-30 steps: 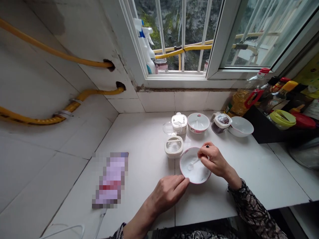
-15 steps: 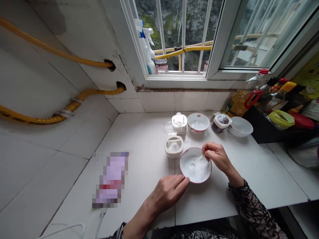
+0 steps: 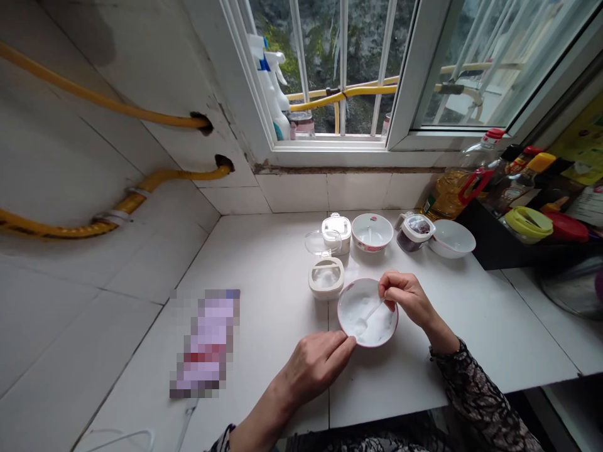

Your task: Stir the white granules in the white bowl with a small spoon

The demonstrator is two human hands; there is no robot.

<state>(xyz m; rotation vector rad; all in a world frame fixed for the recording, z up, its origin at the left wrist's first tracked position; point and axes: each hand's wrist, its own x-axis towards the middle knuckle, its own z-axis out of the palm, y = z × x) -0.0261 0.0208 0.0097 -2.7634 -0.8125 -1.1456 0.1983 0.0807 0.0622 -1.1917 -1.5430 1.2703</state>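
A white bowl [image 3: 351, 298] with a pink rim stands on the counter, and white powder or grains [image 3: 377, 328] cover its bottom. My right hand [image 3: 406, 296] pinches the handle of a small white spoon [image 3: 373, 312] above the bowl's right side. The spoon's tip dips into the white grains. My left hand [image 3: 320, 361] is closed on the bowl's near left rim, thumb and fingers pressed together there. Just behind the bowl, to the left, sits a white seasoning jar [image 3: 326, 290] with its clear lid [image 3: 323, 242] raised and white contents inside.
Farther back are a closed white jar [image 3: 336, 231], a flowered bowl [image 3: 372, 232] with a spoon, a jar of dark contents [image 3: 415, 232] and a plain bowl [image 3: 452, 240]. A black rack [image 3: 499, 242] of bottles stands right. A blurred purple object [image 3: 207, 342] lies left.
The spoon's tip has moved slightly left and toward me within the grains. My left hand stays at the rim. The whole view has shifted a little.
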